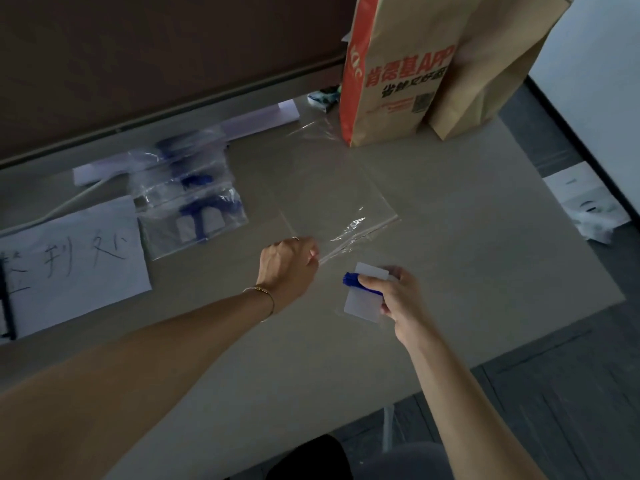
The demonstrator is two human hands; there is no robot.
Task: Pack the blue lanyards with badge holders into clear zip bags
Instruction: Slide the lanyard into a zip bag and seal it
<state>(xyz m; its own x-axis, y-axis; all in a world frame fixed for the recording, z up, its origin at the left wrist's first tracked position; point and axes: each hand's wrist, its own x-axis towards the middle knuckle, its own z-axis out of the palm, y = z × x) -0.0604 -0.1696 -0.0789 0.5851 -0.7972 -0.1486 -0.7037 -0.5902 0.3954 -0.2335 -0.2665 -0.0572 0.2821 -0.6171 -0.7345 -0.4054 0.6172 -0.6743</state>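
Surroundings: a brown paper bag [398, 74] stands at the far edge of the table [485, 237]; a handwritten sheet [72, 265] lies at left, with packed zip bags [192, 202] stacked just beside it. Nothing obstructs the work area. An empty clear zip bag [332, 195] lies flat mid-table, its zip edge toward the person. The left hand [289, 263] pinches that edge with curled fingers. The right hand [398, 296], just beside the bag mouth, grips a bundled blue lanyard [356, 282] with its badge holder [363, 303].
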